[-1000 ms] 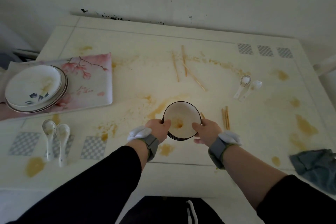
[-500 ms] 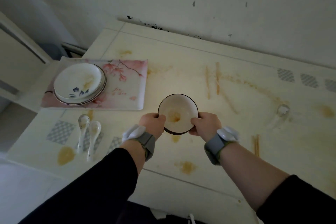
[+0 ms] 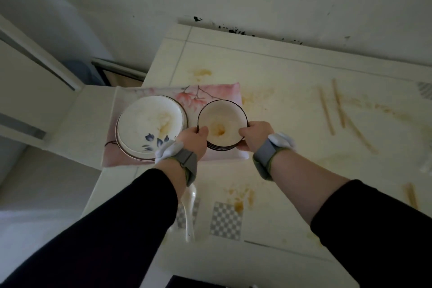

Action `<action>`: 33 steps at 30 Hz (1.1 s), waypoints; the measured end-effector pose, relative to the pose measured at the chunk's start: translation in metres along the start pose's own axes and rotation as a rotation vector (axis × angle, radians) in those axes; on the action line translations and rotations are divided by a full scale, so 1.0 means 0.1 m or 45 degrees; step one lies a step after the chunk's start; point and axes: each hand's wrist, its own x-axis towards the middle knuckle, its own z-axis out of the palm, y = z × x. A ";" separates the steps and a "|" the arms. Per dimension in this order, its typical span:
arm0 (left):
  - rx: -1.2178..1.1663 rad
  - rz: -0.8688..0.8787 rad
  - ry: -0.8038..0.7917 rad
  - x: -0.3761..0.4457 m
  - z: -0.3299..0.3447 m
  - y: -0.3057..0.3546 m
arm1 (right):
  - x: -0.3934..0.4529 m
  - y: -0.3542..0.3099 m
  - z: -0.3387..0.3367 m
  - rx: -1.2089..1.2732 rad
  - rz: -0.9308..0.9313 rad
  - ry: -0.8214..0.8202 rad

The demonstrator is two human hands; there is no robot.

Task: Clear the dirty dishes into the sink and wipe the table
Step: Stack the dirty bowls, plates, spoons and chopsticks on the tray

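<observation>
Both hands hold a stack of dark-rimmed bowls [image 3: 222, 121], stained orange inside. My left hand [image 3: 195, 139] grips its left rim, my right hand [image 3: 253, 134] its right rim. The stack is over the right half of a pink floral tray [image 3: 210, 91] at the table's left end; I cannot tell whether it rests on the tray. A stack of white plates [image 3: 149, 124] with a blue flower sits on the tray's left half, just beside the bowls. The cream table [image 3: 292, 82] is smeared with orange stains.
Loose chopsticks [image 3: 336, 110] lie on the table to the right, and another pair [image 3: 410, 194] at the right edge. White spoons [image 3: 189, 208] lie partly under my left forearm. A wall runs behind the table; floor lies left of its edge.
Both hands have carried the bowl stack leftward from the table's middle to above the tray, beside the plates. The view has swung left with them.
</observation>
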 end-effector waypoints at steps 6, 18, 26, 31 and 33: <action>0.005 0.027 -0.030 0.16 -0.06 0.00 | 0.01 -0.06 0.13 0.059 0.015 0.125; 0.058 -0.082 0.079 -0.33 -0.45 -0.60 | -0.67 0.53 0.51 0.254 -0.044 0.175; 0.513 -0.345 0.168 -0.60 -0.54 -1.35 | -0.85 1.08 0.96 -0.378 -0.045 -0.231; 0.550 -0.406 0.236 -0.61 -0.47 -1.57 | -0.97 1.14 1.15 -0.532 0.014 -0.348; 0.540 -0.417 0.195 -0.63 -0.47 -1.52 | -0.95 1.13 1.22 -0.528 0.058 -0.373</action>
